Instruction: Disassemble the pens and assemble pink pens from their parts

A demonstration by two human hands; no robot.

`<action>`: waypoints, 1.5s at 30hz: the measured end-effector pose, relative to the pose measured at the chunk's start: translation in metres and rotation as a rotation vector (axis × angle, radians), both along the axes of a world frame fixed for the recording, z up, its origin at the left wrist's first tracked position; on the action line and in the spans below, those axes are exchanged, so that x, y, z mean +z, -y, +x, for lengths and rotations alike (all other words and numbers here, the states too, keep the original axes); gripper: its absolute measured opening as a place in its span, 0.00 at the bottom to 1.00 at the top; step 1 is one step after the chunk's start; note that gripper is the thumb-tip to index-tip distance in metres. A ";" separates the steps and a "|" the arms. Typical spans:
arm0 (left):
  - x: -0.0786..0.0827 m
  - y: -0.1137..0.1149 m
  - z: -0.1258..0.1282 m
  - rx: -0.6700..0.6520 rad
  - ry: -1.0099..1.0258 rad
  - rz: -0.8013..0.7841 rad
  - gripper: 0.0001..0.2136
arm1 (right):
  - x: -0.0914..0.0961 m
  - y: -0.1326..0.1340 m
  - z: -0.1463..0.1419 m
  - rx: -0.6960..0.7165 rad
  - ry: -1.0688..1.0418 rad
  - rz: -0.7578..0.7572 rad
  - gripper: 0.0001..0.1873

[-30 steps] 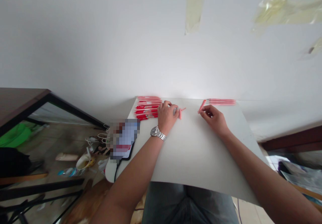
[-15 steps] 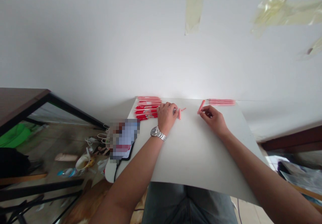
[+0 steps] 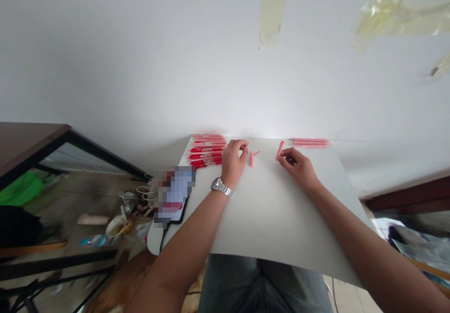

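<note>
In the head view, my right hand [image 3: 298, 166] pinches a short pink-red pen barrel [image 3: 280, 149] at its lower end, holding it slanted up. My left hand [image 3: 235, 160], with a metal watch [image 3: 221, 187] on its wrist, is above the table beside a row of red pens [image 3: 206, 156]. Its thumb and forefinger curl together at the tips; whatever is between them is too small to make out. Just right of those fingers, a short pink pen piece [image 3: 251, 160] rests on the table, with a thin pink-red stick [image 3: 257, 153] beside it.
Several slim pink pen pieces [image 3: 310, 142] lie side by side against the wall at the table's back right. A blurred phone [image 3: 175, 193] with a cable sits at the white table's [image 3: 267, 214] left edge. A dark-framed table [image 3: 33, 132] stands farther left, above floor clutter.
My left hand has shifted slightly up and away from the pink piece, its thumb and forefinger now forming a loop. The right hand and its barrel have barely moved.
</note>
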State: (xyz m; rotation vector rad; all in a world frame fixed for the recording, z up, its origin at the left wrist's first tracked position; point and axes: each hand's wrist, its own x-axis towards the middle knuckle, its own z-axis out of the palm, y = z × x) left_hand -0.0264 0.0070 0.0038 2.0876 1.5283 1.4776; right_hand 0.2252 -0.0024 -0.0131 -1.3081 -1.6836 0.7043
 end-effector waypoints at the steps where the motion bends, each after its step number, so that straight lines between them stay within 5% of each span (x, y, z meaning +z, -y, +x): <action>1: 0.000 0.000 0.000 -0.005 0.025 0.009 0.07 | 0.000 0.000 0.000 0.006 -0.003 0.004 0.15; 17: -0.006 -0.004 0.007 -0.256 0.579 -0.177 0.10 | 0.003 0.001 -0.003 0.017 0.010 0.031 0.12; 25: -0.002 -0.002 0.010 -0.308 0.701 -0.228 0.12 | 0.005 0.002 -0.004 0.072 0.076 0.140 0.09; 39: -0.006 -0.003 0.010 -0.285 0.610 -0.241 0.13 | 0.009 0.003 -0.005 0.103 0.135 0.166 0.10; 45: -0.006 -0.004 -0.001 -0.088 0.322 -0.099 0.08 | 0.007 0.002 -0.004 0.100 0.115 0.164 0.09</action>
